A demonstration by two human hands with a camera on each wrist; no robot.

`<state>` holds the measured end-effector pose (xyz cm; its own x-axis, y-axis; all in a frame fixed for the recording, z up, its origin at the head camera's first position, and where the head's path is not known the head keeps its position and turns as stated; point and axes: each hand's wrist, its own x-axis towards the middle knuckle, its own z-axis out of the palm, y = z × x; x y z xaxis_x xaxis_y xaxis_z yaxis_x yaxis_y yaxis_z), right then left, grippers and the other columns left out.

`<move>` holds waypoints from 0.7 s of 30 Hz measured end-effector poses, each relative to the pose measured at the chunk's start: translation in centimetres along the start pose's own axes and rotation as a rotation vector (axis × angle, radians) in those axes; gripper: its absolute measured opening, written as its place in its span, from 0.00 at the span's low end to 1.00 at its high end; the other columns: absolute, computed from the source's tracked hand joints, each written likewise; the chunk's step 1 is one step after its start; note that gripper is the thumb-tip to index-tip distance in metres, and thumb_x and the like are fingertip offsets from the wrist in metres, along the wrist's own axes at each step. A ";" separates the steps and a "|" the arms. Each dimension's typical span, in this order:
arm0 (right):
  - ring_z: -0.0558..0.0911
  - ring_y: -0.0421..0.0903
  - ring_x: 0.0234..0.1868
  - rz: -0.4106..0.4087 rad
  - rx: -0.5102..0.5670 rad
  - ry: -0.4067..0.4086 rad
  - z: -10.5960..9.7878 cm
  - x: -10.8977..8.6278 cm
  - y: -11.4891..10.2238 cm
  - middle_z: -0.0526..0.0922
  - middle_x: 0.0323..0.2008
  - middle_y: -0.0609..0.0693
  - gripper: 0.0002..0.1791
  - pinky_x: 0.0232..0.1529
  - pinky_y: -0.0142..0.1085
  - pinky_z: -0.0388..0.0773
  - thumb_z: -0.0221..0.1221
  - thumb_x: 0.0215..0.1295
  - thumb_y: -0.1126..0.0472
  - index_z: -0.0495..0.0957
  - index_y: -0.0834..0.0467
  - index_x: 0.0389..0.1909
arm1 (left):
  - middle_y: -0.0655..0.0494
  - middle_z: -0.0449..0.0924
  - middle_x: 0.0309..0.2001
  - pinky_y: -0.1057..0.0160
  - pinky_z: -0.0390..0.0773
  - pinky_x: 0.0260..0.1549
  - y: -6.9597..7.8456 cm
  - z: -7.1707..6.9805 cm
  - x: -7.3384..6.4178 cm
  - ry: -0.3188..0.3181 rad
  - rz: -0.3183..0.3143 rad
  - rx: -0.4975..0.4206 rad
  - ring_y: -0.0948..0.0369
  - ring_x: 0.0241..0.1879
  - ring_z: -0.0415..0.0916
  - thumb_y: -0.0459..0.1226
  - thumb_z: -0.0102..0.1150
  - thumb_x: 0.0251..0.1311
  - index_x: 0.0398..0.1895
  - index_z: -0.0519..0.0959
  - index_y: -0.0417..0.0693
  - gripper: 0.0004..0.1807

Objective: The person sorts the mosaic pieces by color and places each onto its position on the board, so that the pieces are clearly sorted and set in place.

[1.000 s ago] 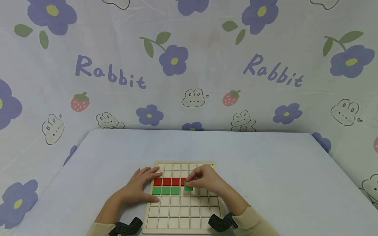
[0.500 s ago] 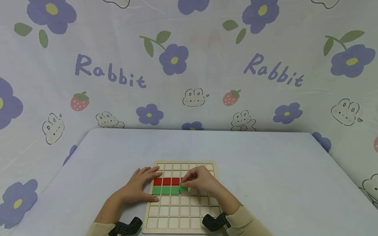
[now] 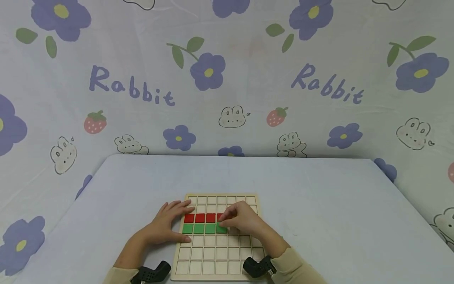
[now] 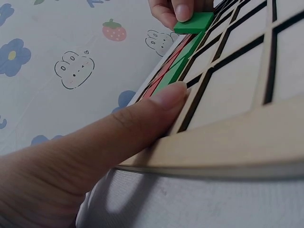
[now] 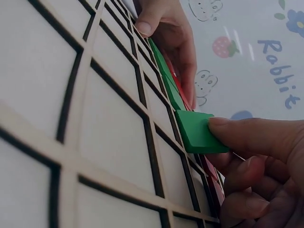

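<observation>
A wooden grid board (image 3: 209, 277) lies on the table. My left hand (image 3: 161, 225) rests on its left edge, fingers spread, with the thumb (image 4: 161, 102) on the frame. My right hand (image 3: 244, 217) pinches a green square tile (image 5: 197, 130) between thumb and fingers. That tile is tilted over the cell at the right end of a row of green tiles (image 3: 199, 228); in the left wrist view the held tile (image 4: 194, 22) stands partly above the board. Red tiles (image 3: 200, 218) fill cells in the row just behind. My right fingers hide part of the red row.
Bare cells (image 3: 209, 254) show in front of and behind the coloured rows. The white tabletop (image 3: 312, 209) stretches around the board, with a patterned cloth (image 3: 255, 86) hanging behind it. Black wrist cameras (image 3: 260, 267) sit low, close to the board's front part.
My right hand has moved left and slightly down with the green tile, bringing it to the cell beside the green row. The left hand stays in place on the board's edge.
</observation>
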<state>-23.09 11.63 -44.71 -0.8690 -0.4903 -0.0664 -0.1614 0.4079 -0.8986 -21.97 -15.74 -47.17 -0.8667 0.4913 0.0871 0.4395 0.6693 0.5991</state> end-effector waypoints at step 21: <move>0.70 0.37 0.24 -0.113 -0.198 0.031 0.7 -0.4 -0.3 0.79 0.29 0.50 0.03 0.21 0.26 0.68 0.64 0.56 0.66 0.82 0.63 0.27 | 0.49 0.57 0.70 0.32 0.37 0.64 -0.1 0.1 0.0 -0.001 0.007 0.004 0.41 0.69 0.48 0.56 0.71 0.38 0.64 0.68 0.52 0.47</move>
<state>-22.33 11.15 -44.70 -0.8534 -0.5192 0.0459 -0.3449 0.4965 -0.7966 -22.02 -15.74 -47.28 -0.8635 0.4961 0.0905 0.4462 0.6679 0.5957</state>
